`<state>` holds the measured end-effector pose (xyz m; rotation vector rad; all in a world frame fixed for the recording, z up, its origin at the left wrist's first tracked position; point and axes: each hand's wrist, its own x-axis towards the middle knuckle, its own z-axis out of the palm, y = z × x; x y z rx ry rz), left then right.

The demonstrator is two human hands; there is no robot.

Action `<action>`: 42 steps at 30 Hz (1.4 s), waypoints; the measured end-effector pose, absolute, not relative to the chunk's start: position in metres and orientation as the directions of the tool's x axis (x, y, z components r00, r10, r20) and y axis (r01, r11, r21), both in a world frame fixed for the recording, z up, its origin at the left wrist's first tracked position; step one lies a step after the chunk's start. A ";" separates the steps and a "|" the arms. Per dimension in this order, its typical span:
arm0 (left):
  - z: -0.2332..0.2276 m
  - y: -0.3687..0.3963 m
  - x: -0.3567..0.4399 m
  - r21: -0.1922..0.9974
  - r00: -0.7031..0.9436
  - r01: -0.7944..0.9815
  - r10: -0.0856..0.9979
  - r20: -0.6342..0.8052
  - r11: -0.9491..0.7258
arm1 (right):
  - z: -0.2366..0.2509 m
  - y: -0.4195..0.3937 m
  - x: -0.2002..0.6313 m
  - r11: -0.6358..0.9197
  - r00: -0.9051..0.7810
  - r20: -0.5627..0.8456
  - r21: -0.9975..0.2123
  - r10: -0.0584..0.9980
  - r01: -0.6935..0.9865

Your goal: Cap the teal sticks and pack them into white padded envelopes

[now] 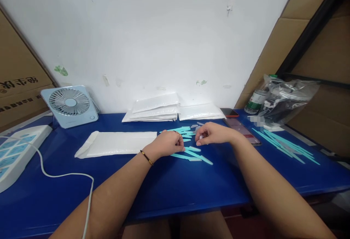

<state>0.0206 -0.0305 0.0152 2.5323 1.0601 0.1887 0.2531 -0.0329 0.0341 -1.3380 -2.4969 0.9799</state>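
Both of my hands sit close together at the middle of the blue counter [169, 191], working over a loose scatter of turquoise plastic sticks [188, 147]. My left hand [166, 144] is curled narrow, fingertips pinched down on the near sticks, though I cannot tell whether it grips one or only presses on it. My right hand [214, 134] is also closed narrow, pinching a small pale piece at its fingertips, just above the pile. I judge the main risk to be the sticks themselves: they lie crossed and overlapping, so a careless drag of either wrist could sweep several toward the near edge, and the small piece could slip from so light a pinch and be lost among them. A white padded envelope [117, 143] lies flat just left of my left hand, and a stack of more envelopes [154, 109] rests against the wall behind. To the right, a phone [243, 129] lies just beside my right wrist, and a second bundle of turquoise sticks [286, 145] lies beyond it, below a clear plastic bag [287, 100]. A white cable [68, 176] crosses near my left forearm and could snag it. Open room is best toward me, on the bare front strip of counter; a small desk fan [70, 104] stands at the far left.
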 end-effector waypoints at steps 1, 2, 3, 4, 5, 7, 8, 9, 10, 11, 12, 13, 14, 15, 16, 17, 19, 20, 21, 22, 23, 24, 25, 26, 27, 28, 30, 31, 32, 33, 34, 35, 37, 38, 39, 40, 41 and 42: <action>0.014 -0.030 0.022 0.412 0.686 0.663 0.728 0.001 -0.625 | 0.033 -0.033 0.250 0.405 -0.606 -0.161 -0.608 0.779 0.683; 0.014 -0.029 0.023 0.426 0.670 0.663 0.741 0.027 -0.615 | 0.032 -0.033 0.248 0.415 -0.613 -0.146 -0.614 0.776 0.671; 0.013 -0.027 0.023 0.440 0.658 0.660 0.751 0.052 -0.609 | 0.030 -0.033 0.246 0.421 -0.616 -0.127 -0.623 0.777 0.659; 0.013 -0.025 0.024 0.445 0.645 0.659 0.760 0.080 -0.607 | 0.030 -0.032 0.247 0.424 -0.612 -0.103 -0.630 0.784 0.650; 0.013 -0.023 0.023 0.437 0.630 0.663 0.769 0.114 -0.608 | 0.029 -0.031 0.248 0.425 -0.599 -0.078 -0.632 0.797 0.648; 0.012 -0.018 0.022 0.389 0.593 0.692 0.786 0.175 -0.608 | 0.028 -0.027 0.255 0.417 -0.540 -0.023 -0.609 0.841 0.675; 0.012 -0.016 0.020 0.360 0.573 0.712 0.795 0.200 -0.603 | 0.027 -0.025 0.259 0.404 -0.494 0.007 -0.583 0.870 0.704; 0.011 -0.014 0.019 0.332 0.559 0.727 0.799 0.221 -0.601 | 0.027 -0.022 0.263 0.383 -0.438 0.035 -0.552 0.898 0.741; 0.011 -0.013 0.018 0.311 0.561 0.731 0.794 0.234 -0.608 | 0.026 -0.020 0.267 0.355 -0.382 0.061 -0.524 0.922 0.774; 0.011 -0.014 0.017 0.299 0.580 0.720 0.780 0.236 -0.626 | 0.026 -0.019 0.270 0.330 -0.333 0.086 -0.500 0.939 0.801; 0.011 -0.015 0.017 0.292 0.618 0.694 0.753 0.227 -0.658 | 0.026 -0.018 0.272 0.313 -0.297 0.112 -0.482 0.948 0.818; 0.011 -0.017 0.017 0.289 0.669 0.657 0.716 0.202 -0.696 | 0.027 -0.018 0.273 0.307 -0.276 0.135 -0.471 0.952 0.827; 0.011 -0.020 0.017 0.290 0.722 0.617 0.673 0.163 -0.732 | 0.027 -0.018 0.273 0.310 -0.269 0.155 -0.468 0.951 0.827; 0.012 -0.023 0.018 0.295 0.768 0.580 0.630 0.116 -0.760 | 0.028 -0.019 0.272 0.320 -0.276 0.162 -0.471 0.947 0.822; 0.012 -0.025 0.020 0.300 0.798 0.554 0.598 0.075 -0.777 | 0.029 -0.021 0.272 0.332 -0.295 0.155 -0.483 0.943 0.810; 0.012 -0.027 0.021 0.302 0.812 0.544 0.582 0.044 -0.783 | 0.031 -0.022 0.271 0.343 -0.321 0.133 -0.504 0.938 0.793; 0.012 -0.029 0.023 0.300 0.798 0.568 0.602 0.027 -0.767 | 0.034 -0.025 0.269 0.350 -0.390 0.055 -0.569 0.919 0.744; 0.012 -0.029 0.023 0.304 0.778 0.589 0.627 0.036 -0.749 | 0.035 -0.027 0.268 0.346 -0.427 0.011 -0.603 0.904 0.719; 0.013 -0.028 0.023 0.315 0.754 0.611 0.655 0.050 -0.727 | 0.037 -0.028 0.267 0.339 -0.462 -0.034 -0.633 0.886 0.696; 0.013 -0.027 0.022 0.330 0.726 0.631 0.685 0.068 -0.702 | 0.038 -0.029 0.266 0.328 -0.492 -0.076 -0.656 0.867 0.680; 0.014 -0.026 0.022 0.347 0.698 0.648 0.711 0.085 -0.678 | 0.038 -0.030 0.265 0.318 -0.517 -0.113 -0.672 0.849 0.669; 0.014 -0.024 0.021 0.362 0.673 0.661 0.732 0.100 -0.657 | 0.038 -0.031 0.264 0.310 -0.534 -0.141 -0.681 0.833 0.663; 0.015 -0.022 0.020 0.372 0.653 0.671 0.749 0.113 -0.641 | 0.038 -0.031 0.264 0.305 -0.543 -0.157 -0.686 0.825 0.660; 0.016 -0.020 0.018 0.375 0.636 0.681 0.762 0.125 -0.629 | 0.037 -0.031 0.263 0.303 -0.544 -0.158 -0.689 0.824 0.658; 0.016 -0.018 0.017 0.372 0.621 0.691 0.773 0.132 -0.619 | 0.036 -0.031 0.263 0.304 -0.539 -0.147 -0.691 0.830 0.656; 0.016 -0.016 0.016 0.365 0.608 0.703 0.782 0.139 -0.611 | 0.035 -0.030 0.264 0.309 -0.527 -0.126 -0.688 0.840 0.656; 0.016 -0.012 0.012 0.340 0.579 0.732 0.802 0.147 -0.591 | 0.033 -0.027 0.267 0.320 -0.485 -0.072 -0.665 0.872 0.674; 0.016 -0.010 0.010 0.326 0.563 0.748 0.813 0.150 -0.578 | 0.032 -0.025 0.269 0.323 -0.457 -0.043 -0.648 0.889 0.690; 0.016 -0.009 0.008 0.317 0.546 0.762 0.823 0.154 -0.565 | 0.031 -0.023 0.271 0.322 -0.425 -0.014 -0.632 0.905 0.705; 0.017 -0.008 0.006 0.314 0.535 0.769 0.830 0.158 -0.556 | 0.030 -0.022 0.273 0.316 -0.389 0.017 -0.618 0.921 0.720; 0.019 -0.009 0.005 0.316 0.534 0.769 0.830 0.161 -0.556 | 0.029 -0.020 0.275 0.307 -0.349 0.050 -0.606 0.936 0.734; 0.021 -0.011 0.004 0.319 0.546 0.760 0.823 0.159 -0.566 | 0.029 -0.019 0.276 0.298 -0.310 0.084 -0.591 0.947 0.750; 0.026 -0.018 0.004 0.316 0.627 0.711 0.770 0.121 -0.629 | 0.028 -0.018 0.277 0.293 -0.257 0.144 -0.546 0.956 0.785; 0.028 -0.023 0.005 0.308 0.686 0.672 0.723 0.081 -0.673 | 0.028 -0.018 0.276 0.299 -0.248 0.166 -0.520 0.954 0.800; 0.030 -0.028 0.007 0.301 0.743 0.630 0.669 0.034 -0.716 | 0.029 -0.018 0.275 0.308 -0.251 0.179 -0.499 0.951 0.810; 0.031 -0.032 0.009 0.296 0.789 0.589 0.614 -0.011 -0.752 | 0.029 -0.019 0.274 0.319 -0.263 0.181 -0.489 0.948 0.812; 0.030 -0.036 0.011 0.292 0.822 0.555 0.567 -0.048 -0.779 | 0.031 -0.020 0.273 0.330 -0.281 0.173 -0.491 0.944 0.806; 0.029 -0.039 0.013 0.290 0.841 0.532 0.537 -0.070 -0.796 | 0.033 -0.022 0.271 0.342 -0.305 0.157 -0.503 0.939 0.793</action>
